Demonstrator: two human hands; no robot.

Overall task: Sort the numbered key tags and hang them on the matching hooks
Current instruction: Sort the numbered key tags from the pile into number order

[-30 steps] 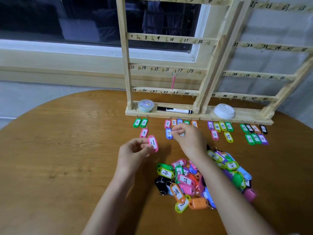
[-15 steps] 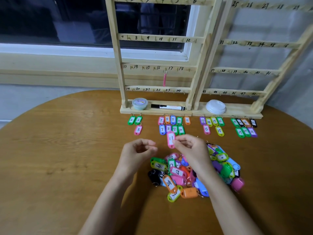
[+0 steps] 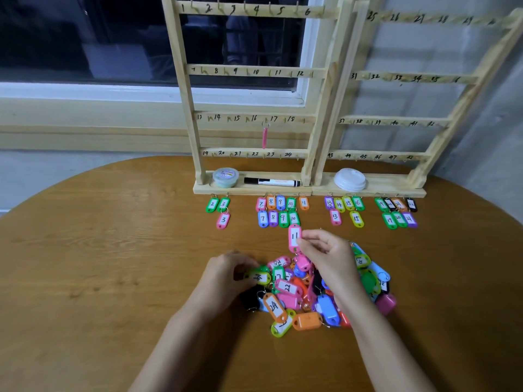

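While the sorted tags (image 3: 278,210) lie in number groups along the base of the rack (image 3: 254,72), hanging has barely begun, as I judge it: only one pink tag (image 3: 264,137) dangles from a hook, near 17. My right hand (image 3: 329,256) pinches the pink 11 tag (image 3: 294,237) upright just above the pile (image 3: 305,295), close below the rows of 7 to 11, where an orange 11 (image 3: 303,203) lies. My left hand (image 3: 229,274) curls its fingers on a lime tag (image 3: 259,277) at the pile's left edge, seemingly pinching it. Dozens of tags lie heaped on the tabletop (image 3: 113,264), so sorting looks perhaps half done and nearly every hook is bare.
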